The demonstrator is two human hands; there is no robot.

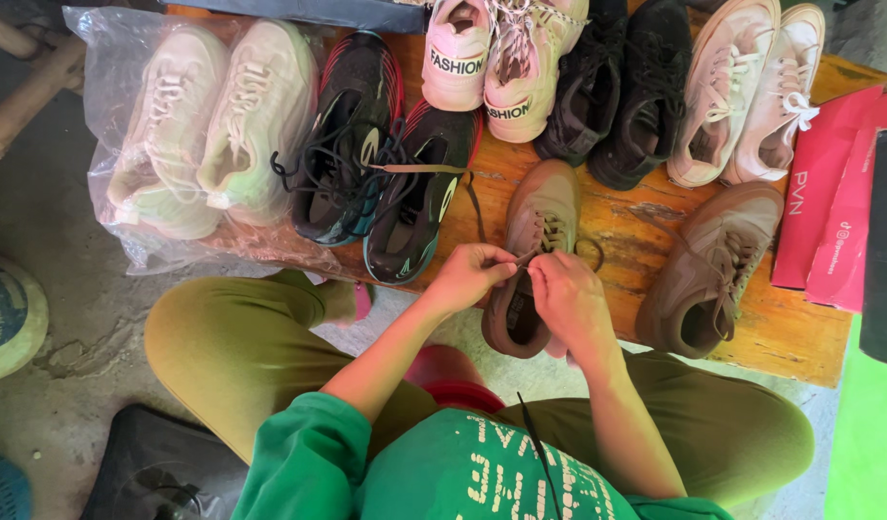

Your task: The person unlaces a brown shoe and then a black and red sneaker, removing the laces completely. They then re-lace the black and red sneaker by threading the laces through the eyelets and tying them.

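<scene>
A brown sneaker [543, 217] lies on a low wooden bench [625, 226], toe pointing away from me. My left hand [469, 275] pinches its brown lace near the tongue. My right hand [570, 300] rests over the shoe's opening and grips the lace too. Both hands meet above the laces. The matching brown sneaker [708, 270] sits to the right, apart from my hands.
A black pair with red and teal trim [376, 159] lies left of the brown shoe. A pale pair in a clear plastic bag [203, 125] sits further left. Pink, black and beige pairs line the back. Red boxes [834, 193] stand at right.
</scene>
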